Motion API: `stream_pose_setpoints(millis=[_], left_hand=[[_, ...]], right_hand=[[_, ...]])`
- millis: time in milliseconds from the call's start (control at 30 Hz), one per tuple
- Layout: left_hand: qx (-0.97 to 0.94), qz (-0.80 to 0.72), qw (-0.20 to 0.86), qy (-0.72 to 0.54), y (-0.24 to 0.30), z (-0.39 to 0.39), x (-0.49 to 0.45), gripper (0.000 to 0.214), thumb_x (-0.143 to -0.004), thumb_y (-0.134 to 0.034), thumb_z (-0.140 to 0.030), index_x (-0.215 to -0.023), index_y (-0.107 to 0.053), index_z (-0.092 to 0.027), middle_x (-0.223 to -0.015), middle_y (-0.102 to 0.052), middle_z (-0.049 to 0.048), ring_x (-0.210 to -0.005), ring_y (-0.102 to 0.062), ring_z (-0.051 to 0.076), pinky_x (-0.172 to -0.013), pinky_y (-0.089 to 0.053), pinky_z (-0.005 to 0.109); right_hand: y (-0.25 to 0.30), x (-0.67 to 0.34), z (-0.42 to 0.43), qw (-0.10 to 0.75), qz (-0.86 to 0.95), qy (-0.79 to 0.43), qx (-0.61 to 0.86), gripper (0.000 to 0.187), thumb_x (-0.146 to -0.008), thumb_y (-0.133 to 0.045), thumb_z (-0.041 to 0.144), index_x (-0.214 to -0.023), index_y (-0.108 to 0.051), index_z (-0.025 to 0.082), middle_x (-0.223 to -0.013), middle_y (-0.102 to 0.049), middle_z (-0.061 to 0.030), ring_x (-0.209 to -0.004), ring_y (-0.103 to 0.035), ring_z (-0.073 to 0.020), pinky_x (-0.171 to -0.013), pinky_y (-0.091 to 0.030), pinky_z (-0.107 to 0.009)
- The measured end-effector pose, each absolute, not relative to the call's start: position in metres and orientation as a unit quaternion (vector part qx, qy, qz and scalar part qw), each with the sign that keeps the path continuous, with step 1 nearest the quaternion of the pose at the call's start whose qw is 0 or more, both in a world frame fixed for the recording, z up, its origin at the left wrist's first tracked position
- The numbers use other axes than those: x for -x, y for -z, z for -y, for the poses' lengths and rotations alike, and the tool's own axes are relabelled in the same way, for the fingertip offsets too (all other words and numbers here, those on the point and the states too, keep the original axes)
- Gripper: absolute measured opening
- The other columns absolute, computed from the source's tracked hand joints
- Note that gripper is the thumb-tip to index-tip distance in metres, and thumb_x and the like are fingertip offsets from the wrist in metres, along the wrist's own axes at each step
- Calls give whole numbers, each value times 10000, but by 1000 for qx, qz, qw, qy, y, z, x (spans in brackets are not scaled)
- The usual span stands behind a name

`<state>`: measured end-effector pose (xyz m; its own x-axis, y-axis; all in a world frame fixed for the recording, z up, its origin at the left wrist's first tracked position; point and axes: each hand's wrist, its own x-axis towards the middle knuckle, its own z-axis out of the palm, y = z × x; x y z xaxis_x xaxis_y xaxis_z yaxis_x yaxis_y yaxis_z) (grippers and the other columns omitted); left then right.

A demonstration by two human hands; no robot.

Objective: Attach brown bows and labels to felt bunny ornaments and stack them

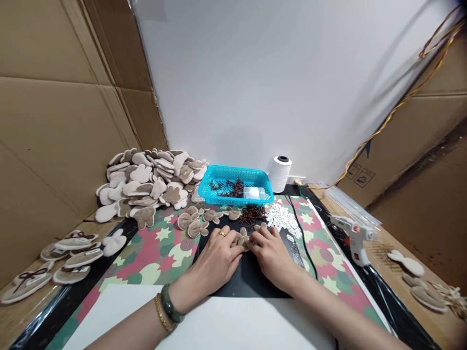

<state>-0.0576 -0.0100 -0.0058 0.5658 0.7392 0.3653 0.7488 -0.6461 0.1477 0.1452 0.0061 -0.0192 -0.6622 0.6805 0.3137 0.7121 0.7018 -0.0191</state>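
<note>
Between my two hands is a small brown fuzzy bunny-shaped piece [243, 236], mostly covered by fingers. My left hand [221, 250] pinches its left side, with the fingertips pressed together. From the other side, my right hand [269, 245] is closed on it too, fingers curled down. Both hands rest low over a black mat [242, 282]. Several similar brown plush pieces [197, 228] lie just beyond my left hand. Past the right fingers sit a heap of dark brown bows or cords [252, 214] and a pile of small white labels [284, 219].
A blue basket [237, 200] holds more brown bits and a clear container. Behind stands a white thread cone [280, 175]. At left is a large heap of plush pieces [146, 184], with bow-trimmed ones [32, 282] nearer. A glue gun [355, 238] and black cable [304, 236] are at right.
</note>
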Motion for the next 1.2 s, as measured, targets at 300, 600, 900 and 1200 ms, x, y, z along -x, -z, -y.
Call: stream_pose_setpoints(millis=[300,600,900,1200], left_hand=[[881,410,6,234,14,7,61,201,-919,-579,-104,-988,-720,-230,-936,-598,59,-924,-509,262,-811,-386,406],[854,387,8,348,11,2,65,243,-984,-514,-132,-905,-731,-206,-846,-635,34,-836,-537,211,-808,-355,386],[827,381,6,414,8,-8,74,191,-958,-573,-142,-851,-724,-192,-798,-648,29,-797,-558,195,-755,-391,338],[765,402,-98,493,2,-16,74,186,-937,-629,-254,-838,-775,-193,-778,-699,37,-781,-609,194,-752,-445,324]], right_hand=[[-8,-179,-23,184,859,-42,476,200,-973,-589,105,-926,-747,218,-970,-739,-43,-936,-610,-210,-838,-372,-355],[-3,-241,-77,151,819,16,554,152,-905,-676,129,-856,-800,202,-943,-755,-83,-928,-629,-255,-811,-386,-346],[19,-239,-84,191,817,54,542,231,-910,-599,87,-747,-732,184,-871,-716,-85,-889,-602,-265,-803,-333,-379],[-8,-222,-65,361,802,102,465,204,-1024,-499,207,-886,-649,197,-924,-687,-78,-867,-605,-224,-768,-384,-346]])
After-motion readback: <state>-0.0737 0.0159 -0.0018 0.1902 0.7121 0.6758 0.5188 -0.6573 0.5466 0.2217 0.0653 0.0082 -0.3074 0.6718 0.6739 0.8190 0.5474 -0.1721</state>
